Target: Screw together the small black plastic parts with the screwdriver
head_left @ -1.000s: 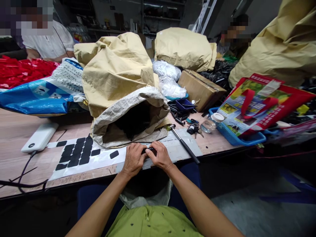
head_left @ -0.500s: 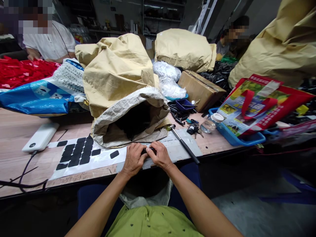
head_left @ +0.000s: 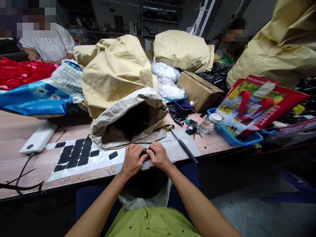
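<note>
- Piece [head_left: 143, 152], small, black and mostly hidden, sits over the grey board [head_left: 172, 149] at the near edge of the table [head_left: 14, 131].
- Left hand [head_left: 133, 159] and right hand [head_left: 158, 154] nearly meet, fingers closed on it.
- Step in hand looks like working it by thumb; next move probably calls for steady pressure.
- Since half a second ago, grip looks unchanged; only the view shifts slightly.

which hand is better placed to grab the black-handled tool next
Right, most likely. The black-handled tool lies just beyond the right hand, while the left hand is farther away. Both hold a small black piece, so the right would need to let go first.
</note>
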Available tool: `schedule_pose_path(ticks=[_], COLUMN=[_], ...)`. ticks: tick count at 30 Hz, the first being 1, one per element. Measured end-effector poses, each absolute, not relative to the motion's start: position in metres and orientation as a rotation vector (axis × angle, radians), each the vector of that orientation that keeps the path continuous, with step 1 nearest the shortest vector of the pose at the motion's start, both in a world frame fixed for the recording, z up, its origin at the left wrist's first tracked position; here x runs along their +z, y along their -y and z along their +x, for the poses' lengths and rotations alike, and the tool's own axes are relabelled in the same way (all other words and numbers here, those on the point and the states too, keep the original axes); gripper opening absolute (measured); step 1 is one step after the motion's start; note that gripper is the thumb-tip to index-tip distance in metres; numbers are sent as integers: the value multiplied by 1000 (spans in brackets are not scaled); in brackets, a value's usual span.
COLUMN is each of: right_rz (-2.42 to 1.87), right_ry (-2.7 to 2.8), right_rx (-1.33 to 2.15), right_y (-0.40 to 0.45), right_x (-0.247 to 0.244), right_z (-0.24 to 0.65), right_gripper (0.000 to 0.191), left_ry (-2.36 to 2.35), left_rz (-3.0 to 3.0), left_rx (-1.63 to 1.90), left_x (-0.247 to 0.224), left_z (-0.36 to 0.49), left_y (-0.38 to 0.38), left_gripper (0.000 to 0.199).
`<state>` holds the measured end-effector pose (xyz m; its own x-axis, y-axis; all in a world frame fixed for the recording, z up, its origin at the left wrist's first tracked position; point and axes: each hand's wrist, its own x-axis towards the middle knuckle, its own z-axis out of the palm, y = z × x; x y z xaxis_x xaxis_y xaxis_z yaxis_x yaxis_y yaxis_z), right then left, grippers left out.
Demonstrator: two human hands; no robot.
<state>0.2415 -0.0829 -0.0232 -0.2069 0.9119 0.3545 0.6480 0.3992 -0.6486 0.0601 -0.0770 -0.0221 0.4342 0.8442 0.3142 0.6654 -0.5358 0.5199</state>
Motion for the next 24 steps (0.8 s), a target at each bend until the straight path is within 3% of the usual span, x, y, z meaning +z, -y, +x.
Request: schedule_pose_path(ticks=[24], right_rz=[-1356], right_ry=[1907], right_rx=[519], right_y=[84], right_x=[-16], right_z=[239], right_gripper=[22], left_ry=[-1239], left_rz=[2335], left_rx=[859], left_x=[-24], left_z=[58], left_y=[77], left_gripper=[15])
